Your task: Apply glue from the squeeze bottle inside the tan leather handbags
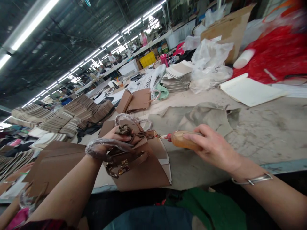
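Observation:
A brown handbag [144, 169] with gold-coloured clasp fittings stands on the worktable before me. Its handles [112, 144] are wrapped in clear plastic. My left hand [115, 134] reaches through a handle to the bag's top, closed on a crumpled grey-brown cloth [124, 130]; some of its fingers are hidden. In my right hand [211, 145] is a squeeze bottle [183, 139] of amber liquid with a red collar. The bottle lies nearly level, its thin nozzle pointing left at the upper side edge of the bag. Whether the tip touches the edge, I cannot tell.
Behind the bag stands another brown handbag [140, 99]. A grey cloth [192, 116] lies across the table. Stacked panels [176, 81], white plastic bags [211, 60] and red plastic [280, 54] are farther back. At left, another person's hand [24, 169] is near a brown bag [57, 163].

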### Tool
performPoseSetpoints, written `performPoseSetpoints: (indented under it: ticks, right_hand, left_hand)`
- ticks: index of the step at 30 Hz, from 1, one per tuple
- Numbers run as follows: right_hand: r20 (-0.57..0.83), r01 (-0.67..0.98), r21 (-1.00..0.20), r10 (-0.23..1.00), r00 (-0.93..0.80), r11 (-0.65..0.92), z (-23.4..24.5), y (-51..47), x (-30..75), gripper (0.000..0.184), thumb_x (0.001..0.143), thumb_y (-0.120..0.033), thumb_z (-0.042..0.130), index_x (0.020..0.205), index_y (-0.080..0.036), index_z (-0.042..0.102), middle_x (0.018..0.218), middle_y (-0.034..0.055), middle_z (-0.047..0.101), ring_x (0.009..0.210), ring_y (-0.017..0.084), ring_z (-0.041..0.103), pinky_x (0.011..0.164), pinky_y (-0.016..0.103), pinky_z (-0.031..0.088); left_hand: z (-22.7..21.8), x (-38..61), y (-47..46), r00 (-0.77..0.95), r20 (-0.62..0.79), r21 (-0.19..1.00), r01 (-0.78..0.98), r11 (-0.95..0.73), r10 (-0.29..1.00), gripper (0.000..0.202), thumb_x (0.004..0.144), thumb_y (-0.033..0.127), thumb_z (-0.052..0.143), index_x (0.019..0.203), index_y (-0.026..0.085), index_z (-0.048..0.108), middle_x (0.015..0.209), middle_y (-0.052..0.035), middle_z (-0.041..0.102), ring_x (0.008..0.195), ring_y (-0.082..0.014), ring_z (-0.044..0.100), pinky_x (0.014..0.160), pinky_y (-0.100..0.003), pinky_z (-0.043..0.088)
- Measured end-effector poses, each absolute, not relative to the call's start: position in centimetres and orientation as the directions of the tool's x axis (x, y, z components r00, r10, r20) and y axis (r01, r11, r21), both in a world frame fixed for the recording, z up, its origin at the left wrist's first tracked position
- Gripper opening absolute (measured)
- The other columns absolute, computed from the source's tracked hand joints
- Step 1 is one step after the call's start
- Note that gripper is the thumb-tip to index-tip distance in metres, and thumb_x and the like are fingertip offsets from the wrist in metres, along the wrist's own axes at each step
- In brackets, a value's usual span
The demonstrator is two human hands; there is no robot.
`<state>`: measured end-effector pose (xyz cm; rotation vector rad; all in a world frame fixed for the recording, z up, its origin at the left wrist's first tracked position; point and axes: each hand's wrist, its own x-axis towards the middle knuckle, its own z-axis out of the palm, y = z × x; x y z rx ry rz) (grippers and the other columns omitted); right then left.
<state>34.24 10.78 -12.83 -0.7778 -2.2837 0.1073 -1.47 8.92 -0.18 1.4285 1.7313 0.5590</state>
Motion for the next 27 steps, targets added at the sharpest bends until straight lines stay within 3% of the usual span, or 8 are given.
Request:
performPoseSetpoints:
  ticks: [3, 7, 14, 23, 27]
  right_hand:
    - [0.510, 0.500, -0.314, 0.588, -0.628, 0.807, -13.3, 10.5, 34.3, 0.046, 0.078, -0.001, 0.053, 0.118, -0.021, 0.064, 0.094, 0.0070, 0.048, 0.080, 0.020, 0.050, 0.067, 0.029, 0.041]
    - [0.391, 0.522, -0.344, 0.624, -0.676, 0.781, -14.1, 9.8, 34.6, 0.047, 0.078, -0.001, 0.053, 0.117, -0.024, 0.065, 0.093, 0.0058, 0.048, 0.077, 0.019, 0.051, 0.065, 0.029, 0.042]
    - [0.517, 0.483, -0.364, 0.605, -0.606, 0.796, -13.6, 10.4, 34.9, 0.050, 0.080, -0.003, 0.054, 0.124, -0.024, 0.060, 0.097, 0.0069, 0.050, 0.082, 0.020, 0.051, 0.068, 0.029, 0.044]
    - [0.398, 0.498, -0.381, 0.624, -0.673, 0.779, -14.2, 9.8, 35.0, 0.045, 0.077, -0.001, 0.055, 0.115, -0.022, 0.064, 0.092, 0.0054, 0.048, 0.078, 0.018, 0.051, 0.067, 0.028, 0.042]
    - [0.450, 0.489, -0.384, 0.622, -0.641, 0.783, -13.8, 10.0, 34.9, 0.053, 0.078, -0.001, 0.055, 0.125, -0.025, 0.060, 0.094, 0.0056, 0.048, 0.080, 0.019, 0.051, 0.067, 0.029, 0.042]
  left_hand:
    - [-0.4, -1.7, 9.1, -0.070, -0.342, 0.799, 0.503, 0.330, 0.937, 0.040, 0.063, 0.028, 0.079, 0.099, 0.017, 0.065, 0.096, -0.0025, 0.072, 0.092, -0.0255, 0.065, 0.090, -0.038, 0.049]
    - [-0.2, -1.3, 9.1, -0.099, -0.336, 0.767, 0.548, 0.333, 0.937, 0.038, 0.059, 0.030, 0.079, 0.093, 0.017, 0.065, 0.090, -0.0032, 0.071, 0.089, -0.0254, 0.064, 0.092, -0.040, 0.048]
    - [0.0, -0.9, 8.9, -0.086, -0.318, 0.776, 0.548, 0.311, 0.944, 0.039, 0.060, 0.030, 0.077, 0.095, 0.017, 0.065, 0.096, -0.0037, 0.070, 0.096, -0.0265, 0.062, 0.095, -0.040, 0.046]
    - [0.1, -0.5, 9.0, -0.097, -0.344, 0.809, 0.474, 0.347, 0.934, 0.035, 0.057, 0.026, 0.079, 0.089, 0.018, 0.067, 0.086, -0.0009, 0.068, 0.085, -0.0239, 0.062, 0.090, -0.039, 0.047]
    - [-0.1, -0.9, 9.1, -0.128, -0.303, 0.788, 0.523, 0.323, 0.945, 0.036, 0.054, 0.030, 0.081, 0.086, 0.020, 0.068, 0.085, 0.0001, 0.069, 0.090, -0.0264, 0.062, 0.095, -0.040, 0.046]
